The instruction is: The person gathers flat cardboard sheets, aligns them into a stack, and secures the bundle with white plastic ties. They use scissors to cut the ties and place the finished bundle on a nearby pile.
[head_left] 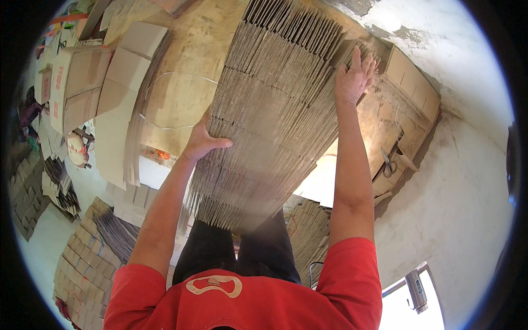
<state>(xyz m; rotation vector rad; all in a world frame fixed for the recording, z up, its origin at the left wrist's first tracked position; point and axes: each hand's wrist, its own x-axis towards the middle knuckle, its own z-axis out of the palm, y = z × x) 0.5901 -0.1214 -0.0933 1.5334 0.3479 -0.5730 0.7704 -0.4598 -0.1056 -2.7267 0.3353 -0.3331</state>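
A worn wooden bench (190, 52) carries a long stack of flattened cardboard sheets (264, 121), folded box blanks (118, 93), a loop of white string (165, 102) and, near the wall, scissors (389, 163).

Carton workshop: flattened cardboard stacks (275, 110), bare concrete floor (456, 209).
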